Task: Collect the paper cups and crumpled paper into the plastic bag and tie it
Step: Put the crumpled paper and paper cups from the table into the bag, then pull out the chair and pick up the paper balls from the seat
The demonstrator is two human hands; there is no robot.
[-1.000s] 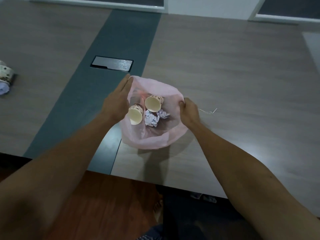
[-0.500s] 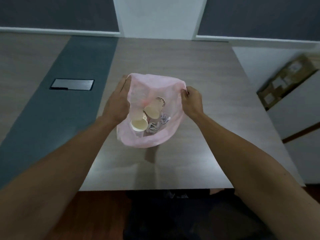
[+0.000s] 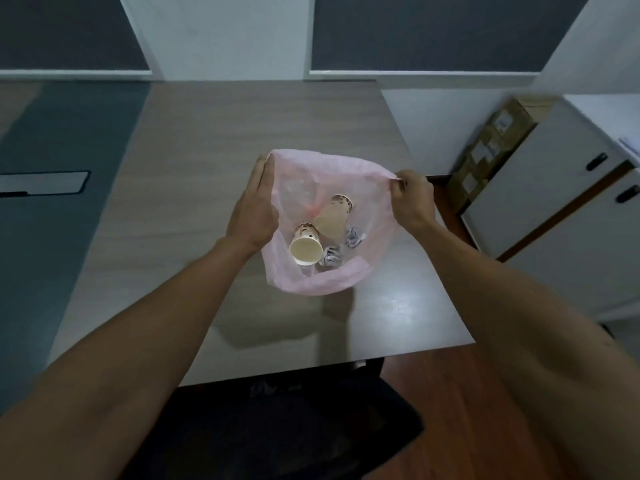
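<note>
While the pink plastic bag (image 3: 313, 282) hung open above the near right part of the table (image 3: 194, 188), I held its mouth wide between my two hands. Inside it lay two paper cups: the nearer cup (image 3: 305, 249) was tipped so its open rim faced up toward me, and the farther cup (image 3: 333, 216) leaned beside it, touching it, with its patterned rim toward the far side. Two wads of crumpled paper sat at the bottom, one wad (image 3: 331, 259) just right of the nearer cup and the other wad (image 3: 354, 236) under the farther cup's right edge. My left hand (image 3: 254, 211) lay along the bag's left rim with its fingers straight and close together; whether the thumb gripped the plastic from inside, I could not tell. My right hand (image 3: 412, 199) had its fingers curled, pinching the bag's right rim into a small point. The bag cast a shadow on the tabletop below it. A dark strip (image 3: 65, 216) ran along the table's left, with a shiny rectangular plate (image 3: 43, 182) set into it. Beyond the table's right edge stood a white cabinet (image 3: 554, 199) with dark handles, and cardboard boxes (image 3: 491, 147) leaned behind it. A dark chair seat (image 3: 277, 431) showed beneath my arms over the wooden floor (image 3: 460, 410).
</note>
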